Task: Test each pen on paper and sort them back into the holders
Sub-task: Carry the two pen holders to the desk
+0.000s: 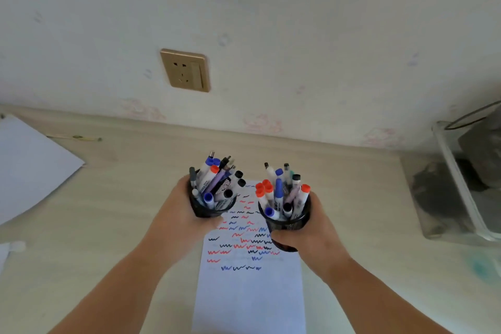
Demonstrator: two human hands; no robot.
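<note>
Even, soft daylight, no glare or hard shadows; image mildly soft throughout, sharpest around the socket (pixel 185 70) at centre, with wide-angle bowing of the desk (pixel 122 184) edge below it and smeared blur on the clear box (pixel 461 184) far right of it.

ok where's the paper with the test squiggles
In the head view the scribbled paper lies flat on the desk, centre, below and between the two held pen holders.
</note>
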